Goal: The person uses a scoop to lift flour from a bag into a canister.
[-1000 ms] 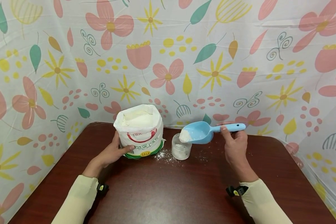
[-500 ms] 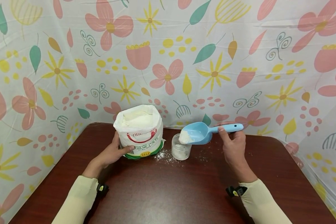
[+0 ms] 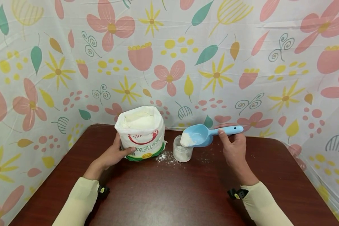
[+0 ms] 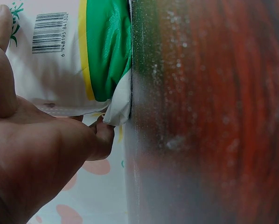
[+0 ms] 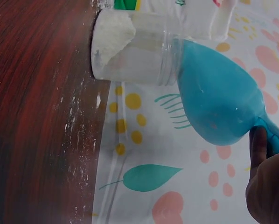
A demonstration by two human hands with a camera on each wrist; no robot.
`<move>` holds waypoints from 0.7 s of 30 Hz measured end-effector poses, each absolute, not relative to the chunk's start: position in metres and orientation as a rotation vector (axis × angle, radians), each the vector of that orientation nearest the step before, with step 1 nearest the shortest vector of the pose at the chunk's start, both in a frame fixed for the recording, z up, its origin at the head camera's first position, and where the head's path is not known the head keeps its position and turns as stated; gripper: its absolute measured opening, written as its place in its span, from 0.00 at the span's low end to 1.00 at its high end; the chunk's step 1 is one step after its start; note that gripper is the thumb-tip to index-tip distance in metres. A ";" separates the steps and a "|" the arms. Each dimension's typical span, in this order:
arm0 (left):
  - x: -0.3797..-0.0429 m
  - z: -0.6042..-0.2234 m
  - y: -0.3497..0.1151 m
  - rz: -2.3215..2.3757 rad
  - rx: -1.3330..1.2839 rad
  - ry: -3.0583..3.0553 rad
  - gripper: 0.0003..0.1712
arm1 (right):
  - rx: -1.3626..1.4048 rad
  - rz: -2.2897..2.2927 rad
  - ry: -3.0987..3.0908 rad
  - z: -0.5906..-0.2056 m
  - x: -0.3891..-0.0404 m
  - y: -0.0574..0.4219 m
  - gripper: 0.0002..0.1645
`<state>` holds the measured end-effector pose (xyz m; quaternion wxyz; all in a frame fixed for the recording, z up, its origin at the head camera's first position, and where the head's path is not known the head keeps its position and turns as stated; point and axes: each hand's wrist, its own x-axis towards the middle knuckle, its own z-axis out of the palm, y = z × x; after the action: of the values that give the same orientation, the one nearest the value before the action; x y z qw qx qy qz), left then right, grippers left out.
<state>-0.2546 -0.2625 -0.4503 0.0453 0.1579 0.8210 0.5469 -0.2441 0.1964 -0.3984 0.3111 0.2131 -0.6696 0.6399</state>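
Centre-left, the left hand (image 3: 113, 154) grips the flour bag (image 3: 142, 135), seemingly for steadiness; centre-right, the right hand (image 3: 235, 152) pinches the blue scoop (image 3: 200, 135), aligned with the clear jar (image 3: 182, 155).

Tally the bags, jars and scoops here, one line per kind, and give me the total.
White bag with red and green print: 1
Clear cylindrical jar: 1
Light-blue plastic scoop: 1
Total: 3
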 end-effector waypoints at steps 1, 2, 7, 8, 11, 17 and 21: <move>-0.255 -0.451 -0.262 1.672 0.489 2.508 0.58 | 0.562 1.677 -1.777 -0.398 -0.244 0.196 0.14; -0.255 -0.451 -0.262 1.672 0.496 2.508 0.58 | 0.554 1.665 -1.790 -0.398 -0.243 0.196 0.13; -0.256 -0.452 -0.262 1.679 0.515 2.506 0.57 | 0.560 1.627 -1.815 -0.398 -0.243 0.195 0.13; -0.255 -0.452 -0.262 1.679 0.517 2.506 0.57 | 0.561 1.622 -1.819 -0.398 -0.243 0.195 0.13; -0.255 -0.452 -0.262 1.678 0.515 2.508 0.57 | 0.567 1.605 -1.825 -0.398 -0.243 0.195 0.13; -0.255 -0.452 -0.262 1.679 0.520 2.510 0.57 | 0.572 1.559 -1.835 -0.397 -0.242 0.194 0.13; -0.255 -0.453 -0.262 1.674 0.516 2.511 0.57 | 0.579 1.527 -1.847 -0.397 -0.240 0.192 0.13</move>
<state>-0.2552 -0.2623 -0.4527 0.0401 0.1684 0.8194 0.5464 -0.2397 0.1917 -0.3969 0.3317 0.2215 -0.7067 0.5843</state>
